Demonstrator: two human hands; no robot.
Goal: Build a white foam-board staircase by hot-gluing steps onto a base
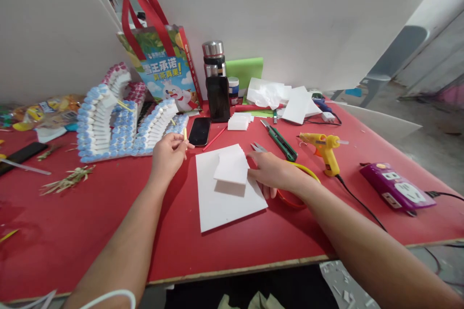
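My left hand (pixel 170 152) is closed, pinching a short pale-yellow stick (pixel 185 133) upright between thumb and fingertips, beside the black phone (pixel 199 131). My right hand (pixel 273 171) is closed on the right edge of a small white foam piece (pixel 232 168) with a stepped edge. That piece sits tilted over a larger white foam board (pixel 212 210) and casts a shadow on it. Partly hidden under my right hand lie scissors (pixel 258 147), with yellow and red handle loops showing at its side.
To the right are a green box cutter (pixel 281 141), a yellow glue gun (pixel 324 148) and a purple power strip (pixel 397 186). Blue-and-white cotton-swab structures (pixel 105 125) stand left. Behind are a gift bag (pixel 165 75), a thermos (pixel 213 53) and small white pieces (pixel 238 121).
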